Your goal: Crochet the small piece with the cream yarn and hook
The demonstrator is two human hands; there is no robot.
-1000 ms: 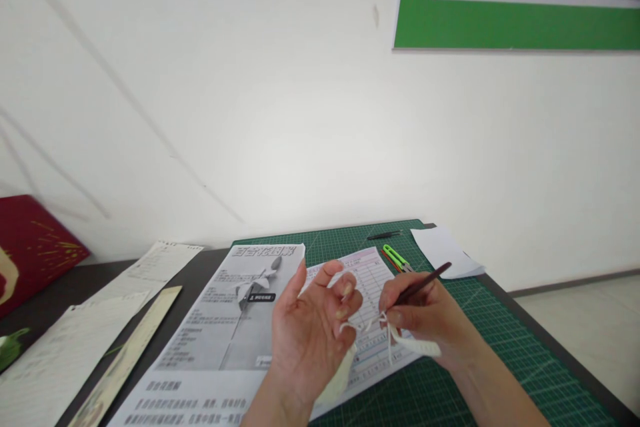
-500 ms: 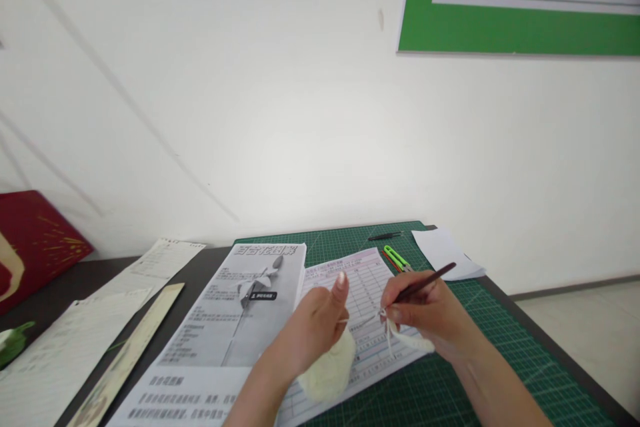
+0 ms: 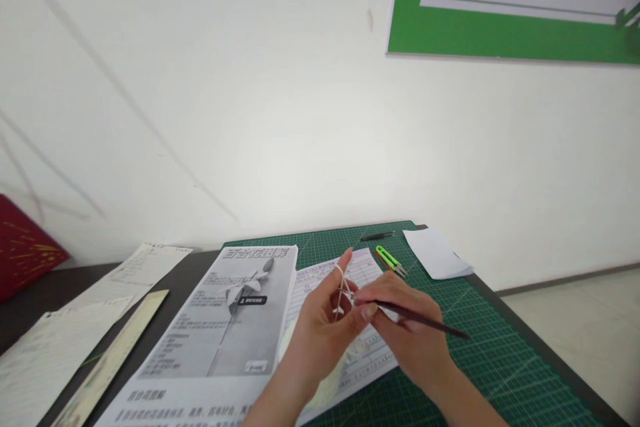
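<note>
My right hand grips a dark-handled crochet hook, its handle end pointing right and its tip close to my left fingers. Across the raised index finger of my left hand runs a strand of white yarn. The left thumb and other fingers pinch the yarn work, most of which is hidden between the hands. Both hands meet over a ruled printed sheet. Partly covered by my left hand and wrist, a pale cream yarn ball rests on that sheet.
A printed flower guide lies to the left on the green cutting mat. Beyond my hands are green thread snips, a black slim tool and white paper. Further left are a ruler-like strip and handwritten sheets.
My hands have come together. The left hand has turned, with yarn now looped over its index finger. The hook has swung so its handle points down to the right.
</note>
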